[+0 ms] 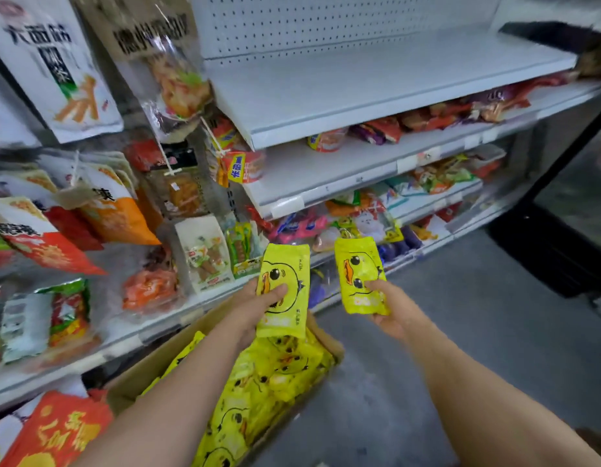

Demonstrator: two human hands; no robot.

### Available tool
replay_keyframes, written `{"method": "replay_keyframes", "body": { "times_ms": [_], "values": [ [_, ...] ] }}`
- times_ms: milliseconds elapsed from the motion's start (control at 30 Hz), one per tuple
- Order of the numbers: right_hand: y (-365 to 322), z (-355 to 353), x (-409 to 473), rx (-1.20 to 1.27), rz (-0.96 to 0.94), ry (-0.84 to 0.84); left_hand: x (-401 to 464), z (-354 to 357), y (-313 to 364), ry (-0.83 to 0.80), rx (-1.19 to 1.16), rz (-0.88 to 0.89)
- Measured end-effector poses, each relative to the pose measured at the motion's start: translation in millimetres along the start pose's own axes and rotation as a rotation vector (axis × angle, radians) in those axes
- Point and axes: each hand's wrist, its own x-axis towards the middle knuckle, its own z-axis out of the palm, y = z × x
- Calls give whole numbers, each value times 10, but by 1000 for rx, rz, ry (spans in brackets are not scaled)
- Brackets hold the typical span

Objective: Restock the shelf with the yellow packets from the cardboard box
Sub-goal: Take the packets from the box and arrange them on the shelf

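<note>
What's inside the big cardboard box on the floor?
The cardboard box holds a heap of yellow packets with duck faces. The person's left arm covers part of the heap, and whatever lies under the top packets is hidden.

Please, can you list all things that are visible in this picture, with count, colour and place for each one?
yellow packets in hands: two, yellow with a duck face, one per hand, above the box
cardboard box: one, brown, on the floor below, holding many more yellow packets
top shelf: one, white, upper right, mostly bare
lower shelves: several, white, holding mixed coloured snack bags
hanging snack bags: many, orange, red, white, at left
floor: grey, right
left hand: holds one packet
right hand: holds the other
</note>
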Motion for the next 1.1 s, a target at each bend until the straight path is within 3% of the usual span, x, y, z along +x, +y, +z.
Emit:
{"method": "replay_keyframes", "body": {
  "times_ms": [200,467,700,800,1100],
  "values": [
    [-700,31,124,147,-186,-70,110,388,770,-79,-32,98],
    [-1853,298,281,113,-368,-153,283,695,1738,-152,123,240],
    [-3030,547,738,10,-488,-367,670,1037,2570,-76,288,312],
    [-3581,626,963,-79,-463,-453,856,1206,2877,-23,229,311],
    [-4522,1059,1461,-259,-449,-547,1133,1335,3608,134,317,286]
  ]
}}
